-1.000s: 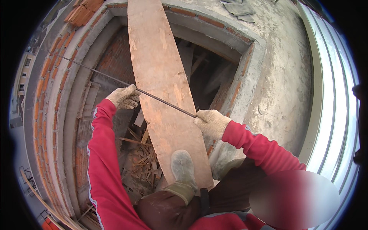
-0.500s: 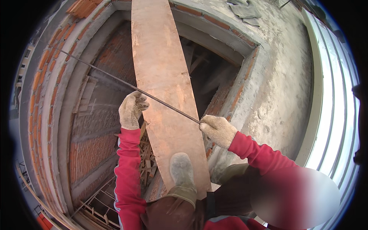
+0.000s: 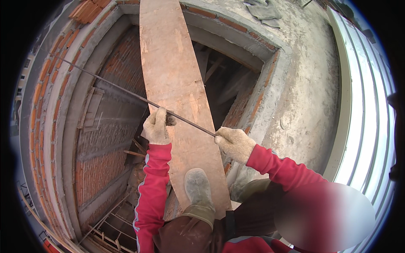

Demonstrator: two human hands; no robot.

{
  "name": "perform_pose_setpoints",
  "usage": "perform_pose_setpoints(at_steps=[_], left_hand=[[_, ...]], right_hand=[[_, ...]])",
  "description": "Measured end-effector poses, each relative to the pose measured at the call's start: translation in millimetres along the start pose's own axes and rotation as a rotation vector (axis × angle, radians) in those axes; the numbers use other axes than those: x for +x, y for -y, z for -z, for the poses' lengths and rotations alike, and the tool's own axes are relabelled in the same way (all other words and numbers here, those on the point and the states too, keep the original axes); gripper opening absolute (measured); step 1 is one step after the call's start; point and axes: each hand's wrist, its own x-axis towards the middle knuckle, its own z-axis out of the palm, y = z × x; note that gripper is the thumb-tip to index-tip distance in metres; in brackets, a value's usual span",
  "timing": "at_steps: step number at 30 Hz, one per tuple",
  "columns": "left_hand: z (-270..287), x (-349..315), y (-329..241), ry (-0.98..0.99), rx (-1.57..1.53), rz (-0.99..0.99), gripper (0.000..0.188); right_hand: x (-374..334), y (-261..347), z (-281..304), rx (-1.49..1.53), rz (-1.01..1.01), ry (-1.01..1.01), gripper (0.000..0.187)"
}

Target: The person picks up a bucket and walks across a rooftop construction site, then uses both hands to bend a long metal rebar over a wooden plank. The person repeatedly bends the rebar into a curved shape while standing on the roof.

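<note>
A long thin dark metal rod [image 3: 190,122] slants from the upper left, across the shaft opening, down toward my right side. My right hand [image 3: 236,144], in a cream knit work glove, is closed round its near end. My left hand [image 3: 157,126], gloved alike, is closed on the rod farther along, the fingers curled about it over the left edge of a wooden plank [image 3: 173,71]. The plank spans the opening, and one dusty boot [image 3: 198,185] of mine stands on its near end.
Below the plank drops a deep shaft with brick walls [image 3: 99,168] and loose timber at its bottom. A rough concrete ledge [image 3: 306,97] runs along the right, beside pale ribbed metal sheeting [image 3: 365,97]. A grey cloth [image 3: 263,10] lies on the ledge; bricks [image 3: 90,12] sit at the far left corner.
My left hand has moved right and a little down, its fingers now curled over the rod. The right hand keeps its grip; the rod has shifted slightly left in view.
</note>
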Motion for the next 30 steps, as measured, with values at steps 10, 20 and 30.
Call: perform_pose_setpoints(at_steps=[10,20,30], left_hand=[[-6.3,-6.0,1.8,-0.006,-0.036,0.009,0.036],[-12.1,-11.2,-2.3,-0.007,-0.009,0.036,0.031],[-7.9,-5.3,4.3,0.023,-0.075,0.131,0.045]], right_hand=[[0.0,-2.3,-2.3,-0.017,0.045,-0.028,0.027],[-0.8,0.3,-1.3,-0.031,0.04,-0.024,0.028],[-0.5,2.0,-1.0,0.0,0.025,-0.014,0.028]])
